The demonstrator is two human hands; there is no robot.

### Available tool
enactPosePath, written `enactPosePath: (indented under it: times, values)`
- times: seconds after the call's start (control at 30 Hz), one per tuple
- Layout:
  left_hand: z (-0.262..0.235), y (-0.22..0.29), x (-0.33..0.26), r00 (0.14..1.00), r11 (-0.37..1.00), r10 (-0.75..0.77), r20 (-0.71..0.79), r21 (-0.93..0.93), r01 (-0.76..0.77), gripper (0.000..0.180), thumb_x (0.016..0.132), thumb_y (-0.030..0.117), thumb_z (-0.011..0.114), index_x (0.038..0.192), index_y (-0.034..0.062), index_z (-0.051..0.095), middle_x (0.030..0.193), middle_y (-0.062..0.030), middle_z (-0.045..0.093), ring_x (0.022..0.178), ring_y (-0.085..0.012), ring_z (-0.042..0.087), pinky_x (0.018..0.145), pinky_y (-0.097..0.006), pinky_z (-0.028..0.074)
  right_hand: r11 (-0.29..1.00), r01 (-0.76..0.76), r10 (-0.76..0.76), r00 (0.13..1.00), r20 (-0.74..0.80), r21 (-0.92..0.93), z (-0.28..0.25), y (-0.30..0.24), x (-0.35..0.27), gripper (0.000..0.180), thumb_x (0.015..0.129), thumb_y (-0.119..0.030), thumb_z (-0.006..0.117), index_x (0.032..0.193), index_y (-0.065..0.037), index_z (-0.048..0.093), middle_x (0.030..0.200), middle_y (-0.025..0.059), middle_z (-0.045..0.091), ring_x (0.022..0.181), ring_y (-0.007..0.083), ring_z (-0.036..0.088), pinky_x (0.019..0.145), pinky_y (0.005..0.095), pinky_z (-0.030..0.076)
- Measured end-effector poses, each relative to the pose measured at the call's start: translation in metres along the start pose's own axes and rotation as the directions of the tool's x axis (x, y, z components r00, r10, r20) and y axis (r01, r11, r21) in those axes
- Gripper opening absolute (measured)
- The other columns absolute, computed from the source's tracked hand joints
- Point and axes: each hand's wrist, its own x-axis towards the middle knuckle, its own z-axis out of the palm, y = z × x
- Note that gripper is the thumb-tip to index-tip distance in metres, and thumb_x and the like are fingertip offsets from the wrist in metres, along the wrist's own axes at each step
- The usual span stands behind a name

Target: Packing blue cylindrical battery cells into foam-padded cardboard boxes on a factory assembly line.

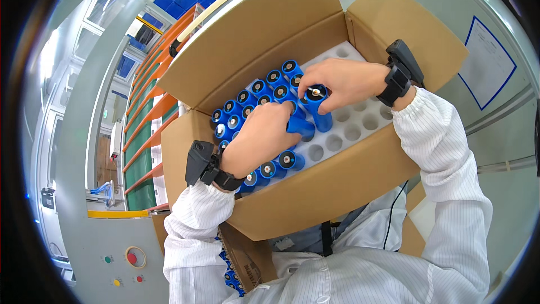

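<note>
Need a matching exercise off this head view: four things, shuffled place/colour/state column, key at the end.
Things
1. Right hand
2. Foam tray
3. Posted sheet
4. Large round button

Places, colours, states
A. Edged in blue, toward the right of the picture
B. Red, on the grey panel at lower left
C. Gripping a blue cylinder
D. White with round holes, inside the open carton

Pairs: 1-C, 2-D, 3-A, 4-B
</note>
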Motion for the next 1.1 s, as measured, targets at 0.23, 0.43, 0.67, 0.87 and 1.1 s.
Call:
enactPosePath:
  times: [0.23, 0.43, 0.67, 0.87, 1.1]
  values:
    - [0.002, -0.014, 0.019, 0.983, 0.998, -0.007, 0.183, 0.066, -0.005, 0.047, 0.068, 0.029, 0.081, 0.097, -0.0058, 0.067, 0.085, -0.0236, 0.067, 0.084, -0.0364, 0.066, 0.075, -0.042, 0.052, 0.988, -0.055, 0.056, 0.998, 0.001, 0.146, 0.001, -0.004, 0.002, 0.043, 0.076, -0.027, 0.076, 0.109, -0.001, 0.066, 0.103, 0.0157, 0.068, 0.099, 0.0306, 0.064, 0.084, 0.0385, 0.052]
    - [-0.008, -0.009, 0.013, 0.999, 0.968, 0.038, 0.032, -0.248, -0.029, 0.049, 0.077, 0.036, 0.080, 0.102, -0.0034, 0.065, 0.088, -0.0180, 0.068, 0.081, -0.0288, 0.065, 0.073, -0.038, 0.051, 0.961, -0.045, 0.047, 0.999, -0.003, 0.272, -0.005, 0.000, 0.002, 0.034, 0.083, -0.019, 0.073, 0.112, -0.003, 0.065, 0.105, 0.0076, 0.066, 0.096, 0.0175, 0.061, 0.078, 0.0320, 0.052]
    - [0.010, -0.052, 0.033, 0.966, 0.918, -0.144, -0.215, -0.392, 0.050, 0.038, 0.085, 0.033, 0.073, 0.098, -0.0024, 0.068, 0.084, -0.0126, 0.069, 0.072, -0.0212, 0.064, 0.067, -0.035, 0.051, 0.958, -0.189, 0.157, 0.975, 0.156, 0.218, -0.012, -0.001, 0.005, 0.024, 0.085, -0.017, 0.071, 0.105, -0.004, 0.067, 0.099, 0.0044, 0.069, 0.090, 0.0138, 0.063, 0.076, 0.0292, 0.050]
    - [0.024, -0.081, 0.030, 0.903, 0.946, -0.104, -0.418, -0.322, -0.040, 0.032, 0.084, 0.033, 0.071, 0.095, 0.0027, 0.070, 0.085, -0.0153, 0.070, 0.078, -0.0299, 0.068, 0.072, -0.039, 0.053, 0.911, -0.279, 0.232, 0.955, 0.183, 0.304, 0.004, 0.006, 0.013, 0.026, 0.087, -0.015, 0.070, 0.109, -0.001, 0.065, 0.087, 0.0040, 0.069, 0.079, 0.0111, 0.062, 0.073, 0.0273, 0.049]
    - [0.003, -0.132, 0.024, 0.621, 0.844, -0.368, -0.692, -0.529, -0.090, 0.025, 0.083, 0.028, 0.071, 0.089, 0.0031, 0.072, 0.080, -0.0155, 0.071, 0.076, -0.0285, 0.070, 0.072, -0.038, 0.055, 0.873, -0.428, 0.426, 0.903, 0.063, 0.234, 0.005, -0.002, 0.007, 0.023, 0.086, -0.009, 0.070, 0.107, 0.000, 0.064, 0.083, -0.0003, 0.061, 0.075, 0.0069, 0.056, 0.069, 0.0238, 0.048]
